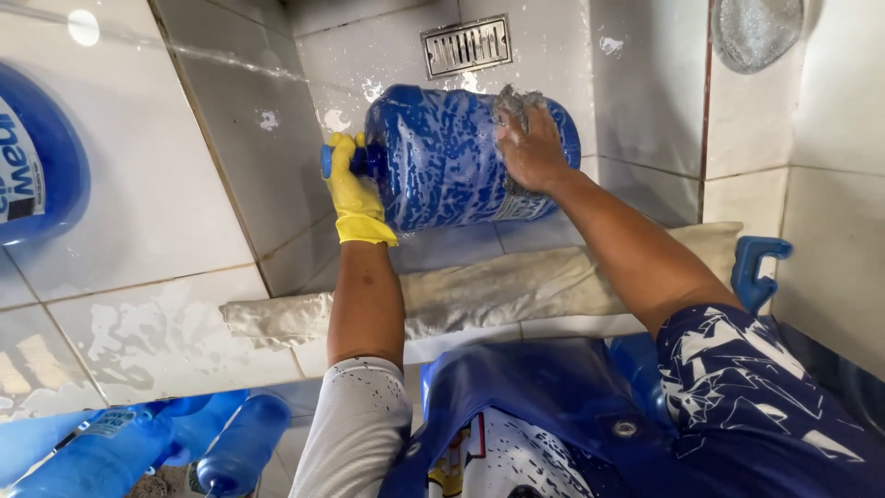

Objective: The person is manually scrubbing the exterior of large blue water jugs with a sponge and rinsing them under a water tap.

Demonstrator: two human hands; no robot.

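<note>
In the tiled wash basin, near its back wall and just below the drain grate [466, 44], a big blue water jug [442, 157] lies on its side, covered in soap. The left hand [350, 189], in a yellow glove, is wrapped tight around the jug's neck. The bare right hand [530, 152] presses a scrub pad [512, 103] on the jug. A rolled cloth [479, 290] lies along the front edge.

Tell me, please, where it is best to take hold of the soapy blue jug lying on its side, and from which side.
Probably grip the neck, from the left. The jug lies on its side with its neck pointing left, and that is the only narrow part; the body is wide, round and soapy, so it would likely slip. The gloved left hand already wraps the neck, while the right hand presses a scrubber on the body.
</note>
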